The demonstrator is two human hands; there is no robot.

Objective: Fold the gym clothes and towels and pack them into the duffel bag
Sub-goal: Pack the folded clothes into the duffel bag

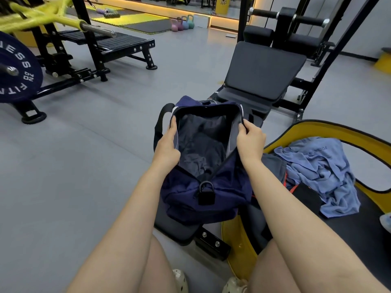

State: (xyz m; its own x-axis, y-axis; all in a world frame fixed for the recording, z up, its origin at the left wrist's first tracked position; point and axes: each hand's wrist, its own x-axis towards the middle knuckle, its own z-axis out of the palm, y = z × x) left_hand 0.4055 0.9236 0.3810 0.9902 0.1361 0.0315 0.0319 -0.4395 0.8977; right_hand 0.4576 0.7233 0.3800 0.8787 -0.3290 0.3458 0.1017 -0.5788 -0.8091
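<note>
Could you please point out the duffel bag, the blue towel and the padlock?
duffel bag [230,187], head view, navy side panel.
blue towel [321,172], head view, crumpled middle.
padlock [206,195], head view, black body.

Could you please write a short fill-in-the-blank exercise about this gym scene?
1. Both hands hold the navy fabric duffel bag ____ at its zipper edges.
2. The crumpled light blue towel lies to the ____ of the bag.
3. The bag rests on a black padded ____.
4. The left hand and right hand grip ____ sides of the opening.

Missing words: open; right; bench; opposite
</note>
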